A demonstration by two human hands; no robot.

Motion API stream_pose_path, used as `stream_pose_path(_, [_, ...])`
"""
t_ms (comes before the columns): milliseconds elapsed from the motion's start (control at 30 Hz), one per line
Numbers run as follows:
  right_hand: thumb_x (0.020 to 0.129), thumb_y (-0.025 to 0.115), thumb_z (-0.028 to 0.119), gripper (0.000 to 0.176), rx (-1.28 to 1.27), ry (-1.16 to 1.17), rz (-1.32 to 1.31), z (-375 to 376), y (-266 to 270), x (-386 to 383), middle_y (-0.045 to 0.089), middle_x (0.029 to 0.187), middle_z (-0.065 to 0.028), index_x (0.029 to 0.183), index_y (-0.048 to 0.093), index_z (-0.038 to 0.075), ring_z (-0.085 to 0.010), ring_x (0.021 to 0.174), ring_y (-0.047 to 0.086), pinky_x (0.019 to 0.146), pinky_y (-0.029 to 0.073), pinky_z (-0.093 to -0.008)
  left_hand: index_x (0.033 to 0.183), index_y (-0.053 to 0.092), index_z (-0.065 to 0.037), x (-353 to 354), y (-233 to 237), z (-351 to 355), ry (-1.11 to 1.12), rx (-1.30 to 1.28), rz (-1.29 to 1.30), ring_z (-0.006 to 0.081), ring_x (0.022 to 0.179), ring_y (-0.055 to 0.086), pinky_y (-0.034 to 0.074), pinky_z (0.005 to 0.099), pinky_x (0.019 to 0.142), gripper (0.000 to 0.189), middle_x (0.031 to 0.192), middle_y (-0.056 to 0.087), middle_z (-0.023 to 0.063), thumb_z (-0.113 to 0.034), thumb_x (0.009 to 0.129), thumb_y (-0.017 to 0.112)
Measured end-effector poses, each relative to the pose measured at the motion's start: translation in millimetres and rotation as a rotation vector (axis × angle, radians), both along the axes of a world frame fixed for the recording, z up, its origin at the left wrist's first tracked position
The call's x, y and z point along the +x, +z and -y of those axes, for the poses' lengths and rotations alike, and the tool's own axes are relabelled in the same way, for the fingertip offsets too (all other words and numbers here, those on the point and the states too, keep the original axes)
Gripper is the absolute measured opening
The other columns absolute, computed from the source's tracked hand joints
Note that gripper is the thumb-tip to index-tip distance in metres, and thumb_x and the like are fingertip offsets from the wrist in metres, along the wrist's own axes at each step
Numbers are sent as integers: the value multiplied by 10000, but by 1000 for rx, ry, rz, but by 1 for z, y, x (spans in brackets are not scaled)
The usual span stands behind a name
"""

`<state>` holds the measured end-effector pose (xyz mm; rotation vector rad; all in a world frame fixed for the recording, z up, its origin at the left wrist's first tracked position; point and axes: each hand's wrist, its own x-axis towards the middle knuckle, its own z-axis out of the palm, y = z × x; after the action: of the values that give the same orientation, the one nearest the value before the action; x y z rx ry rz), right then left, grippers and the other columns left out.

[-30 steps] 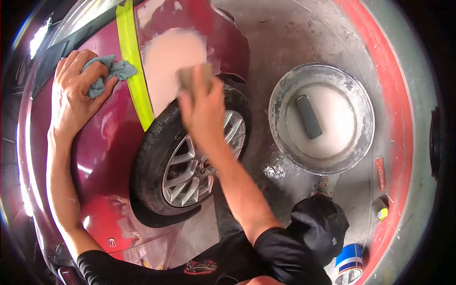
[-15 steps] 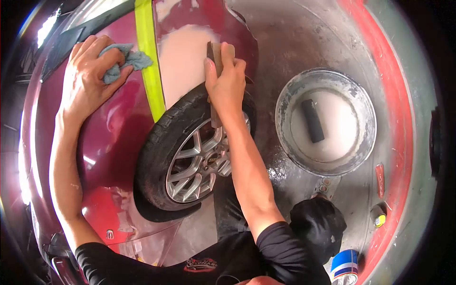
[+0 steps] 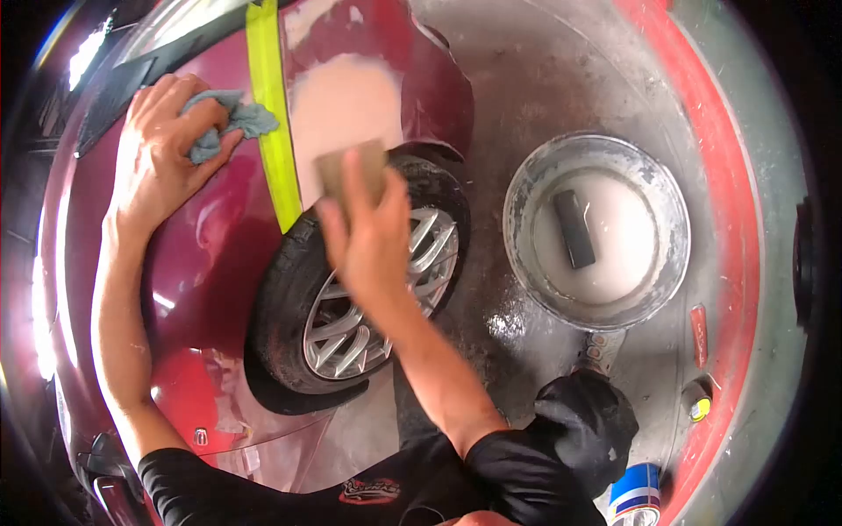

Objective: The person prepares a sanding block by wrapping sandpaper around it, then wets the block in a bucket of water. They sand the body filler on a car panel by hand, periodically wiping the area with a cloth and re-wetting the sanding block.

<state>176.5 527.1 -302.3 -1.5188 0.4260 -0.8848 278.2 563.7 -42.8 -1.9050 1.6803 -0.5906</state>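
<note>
My left hand [image 3: 162, 153] is closed around a crumpled blue-grey cloth [image 3: 230, 121] and rests on the maroon car panel [image 3: 206, 215]. Beside the cloth, a bright yellow tape strip [image 3: 267, 96] runs down the bodywork. My right hand [image 3: 375, 241], somewhat blurred, holds a brownish piece of sandpaper [image 3: 333, 171] flat against the lower part of a pale filler patch [image 3: 346, 96], just above the wheel arch. Whether a block backs the sandpaper is hidden. Below that hand is the tyre [image 3: 285, 289] with its silver spoked rim.
A worn metal basin [image 3: 519, 237] of cloudy whitish water stands on the floor to the right, with a dark block [image 3: 574, 230] in it. Further right lie a red-handled tool [image 3: 699, 335], a tape measure [image 3: 699, 405] and a blue-and-white can [image 3: 637, 486].
My right hand has swung left and down across the filler patch, turning the sandpaper from edge-on to flat. My left hand and the cloth have barely shifted.
</note>
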Motion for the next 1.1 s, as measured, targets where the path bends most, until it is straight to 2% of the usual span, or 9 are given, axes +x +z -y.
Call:
stream_pose_path(100, [910, 768, 230, 675, -77, -83, 14, -2, -17, 9, 515, 1303, -373, 1522, 515, 100, -540, 1170, 567, 1001, 494, -540, 825, 637, -69, 1, -6, -1, 12, 29, -6, 289, 899, 613, 471, 417, 807, 225, 919, 611, 70, -156, 775, 838])
stream_pose_path(300, [972, 678, 245, 604, 160, -13, -95, 35, -25, 28, 508, 1269, -372, 1517, 489, 68, -503, 1105, 587, 938, 499, -535, 802, 626, -69, -2, -3, 0, 14, 3, -21, 286, 896, 610, 478, 411, 829, 234, 913, 611, 72, -148, 767, 844])
stream_pose_path(367, [966, 682, 233, 601, -69, -106, 36, -10, -11, -1, 509, 1259, -359, 1516, 493, 82, -505, 1084, 587, 928, 499, -544, 802, 628, -64, -2, -4, 2, 9, -7, -15, 284, 906, 616, 476, 414, 826, 239, 918, 619, 73, -133, 753, 851])
stream_pose_path(467, [971, 676, 251, 598, -48, -145, 50, 4, -34, 21, 511, 1240, -350, 1512, 499, 66, -507, 1064, 587, 919, 500, -553, 810, 634, -58, 3, -7, -2, 11, 0, -6, 284, 903, 619, 476, 419, 814, 240, 925, 626, 72, -132, 748, 853])
stream_pose_path(567, [981, 661, 303, 615, 248, -37, -166, 57, -46, 52, 514, 1221, -347, 1520, 496, 59, -501, 1060, 589, 908, 505, -545, 813, 636, -60, 0, -2, 0, 14, 22, -2, 284, 909, 622, 477, 419, 813, 241, 938, 632, 73, -139, 749, 854])
stream_pose_path(767, [922, 743, 259, 695, -128, -35, 13, -16, 11, -14, 479, 1299, -385, 1550, 484, 111, -513, 1070, 572, 935, 497, -553, 835, 648, -70, -1, -2, -1, 50, 36, 2, 284, 917, 617, 482, 414, 830, 227, 939, 623, 70, -147, 759, 847])
stream_pose_path(900, [913, 738, 242, 588, 148, -60, -33, 40, -13, 37, 533, 1176, -319, 1458, 563, 108, -466, 1051, 593, 897, 501, -517, 865, 658, -74, 3, -2, -4, -25, 8, -17, 292, 931, 614, 482, 418, 838, 227, 941, 615, 73, -171, 772, 841])
stream_pose_path(967, [920, 722, 247, 534, 123, -84, -128, 54, -4, 43, 544, 1124, -291, 1413, 589, 93, -448, 1037, 600, 882, 498, -511, 873, 655, -78, 3, 1, -5, -3, 29, -8, 293, 954, 610, 479, 415, 852, 240, 962, 615, 71, -191, 770, 840])
stream_pose_path(1100, [887, 761, 265, 598, -132, -93, 110, -17, 14, -5, 509, 1131, -321, 1411, 595, 28, -491, 1041, 570, 870, 496, -549, 860, 645, -83, 6, -1, -8, -15, 2, -17, 288, 946, 603, 469, 412, 837, 249, 968, 608, 74, -200, 762, 841])
